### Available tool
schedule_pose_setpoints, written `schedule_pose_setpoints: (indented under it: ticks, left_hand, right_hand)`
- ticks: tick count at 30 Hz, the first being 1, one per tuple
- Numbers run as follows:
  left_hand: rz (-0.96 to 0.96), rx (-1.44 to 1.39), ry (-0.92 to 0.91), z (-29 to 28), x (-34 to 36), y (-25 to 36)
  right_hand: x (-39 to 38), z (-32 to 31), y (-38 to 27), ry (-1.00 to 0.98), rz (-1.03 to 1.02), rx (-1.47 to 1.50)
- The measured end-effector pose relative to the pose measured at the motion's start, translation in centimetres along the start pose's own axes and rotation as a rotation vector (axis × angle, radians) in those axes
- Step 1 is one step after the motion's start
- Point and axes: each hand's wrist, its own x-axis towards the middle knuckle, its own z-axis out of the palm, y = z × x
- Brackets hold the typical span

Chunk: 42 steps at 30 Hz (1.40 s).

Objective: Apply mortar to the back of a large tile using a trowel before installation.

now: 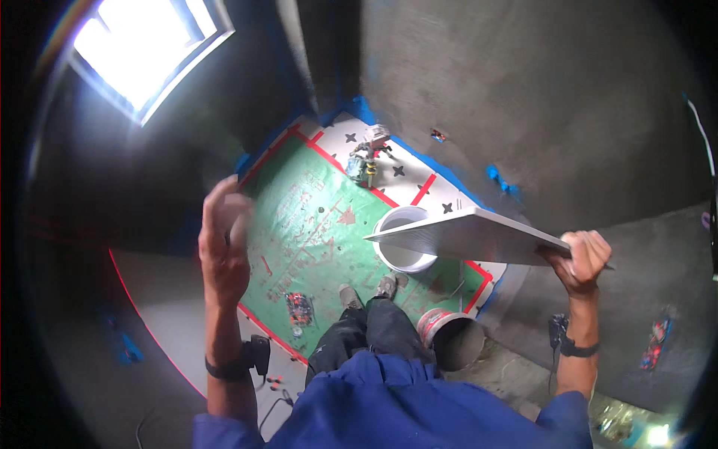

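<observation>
A tile [471, 236] is clamped edgewise in the right hand [583, 258]; the raised left hand [223, 232] is blurred, its grip indiscernible.

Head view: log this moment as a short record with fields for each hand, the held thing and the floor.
right hand: right hand grips one end of a flat grey tile, held roughly level
left hand: left hand raised, blurred, nothing visibly held
below tile: white bucket, partly covered by the tile
near feet: second bucket, red band on its wall
floor: green sheet with red tape edges
light: bright window, upper left
</observation>
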Motion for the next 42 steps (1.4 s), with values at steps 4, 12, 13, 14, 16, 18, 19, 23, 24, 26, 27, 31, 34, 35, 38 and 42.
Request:
schedule_pose_setpoints:
  ticks: [4,12,13,14,16,18,19,23,24,26,27,31,34,35,38,42]
  left_hand:
    - [0.359,0.041,-0.317,6.2,5.3,12.7]
    - [0.598,0.396,-1.249,18.1,6.4,23.0]
    - [0.647,0.445,-1.314,19.1,6.4,22.8]
    - [0.681,0.427,-1.319,20.2,6.2,22.6]
    - [0.688,0.457,-1.411,22.0,6.2,21.8]
    - [0.739,0.443,-1.408,23.6,5.6,21.0]
    - [0.743,0.441,-1.426,24.0,5.7,20.9]
    - [0.723,0.468,-1.446,23.4,6.1,20.2]
    - [0.725,0.451,-1.453,23.1,6.6,19.8]
    - [0.648,0.525,-1.554,22.1,7.8,19.2]
    - [0.765,0.448,-1.633,24.9,8.0,18.6]
    - [0.595,0.651,-1.528,22.0,8.5,19.2]
    - [0.564,0.704,-1.522,24.3,10.6,15.9]
    - [0.576,0.712,-1.504,24.3,10.7,15.7]
    - [0.664,0.676,-1.506,25.7,12.0,14.6]
    - [0.78,0.629,-1.378,28.9,15.1,12.6]
  right_hand:
    - [-0.7,-0.1,0.7,0.039,-0.035,0.05]
    - [-3.2,0.5,1.3,-0.012,-0.05,0.145]
    - [-3.6,1.0,1.1,0.043,-0.04,0.153]
    - [-3.4,0.9,1.1,0.066,-0.042,0.149]
    - [-3.1,0.7,1.4,0.09,-0.023,0.151]
    - [-3.5,0.9,1.8,0.098,-0.042,0.183]
    - [-3.6,1.0,1.9,0.094,-0.024,0.184]
    - [-2.8,2.1,1.3,0.142,-0.03,0.194]
    - [-2.3,2.3,1.0,0.145,-0.037,0.194]
    - [-0.7,3.9,-0.3,0.165,-0.004,0.227]
    - [-1.6,4.5,-0.3,0.123,0.099,0.179]
    - [-1.1,4.1,-3.9,0.461,0.284,0.235]
    - [-8.1,6.7,-8.2,0.257,0.616,0.541]
    - [-9.6,9.0,-9.7,-0.255,0.922,0.643]
    - [-20.4,22.8,-19.8,0.107,1.837,0.527]
    - [-28.8,34.1,-26.4,0.156,2.351,0.638]
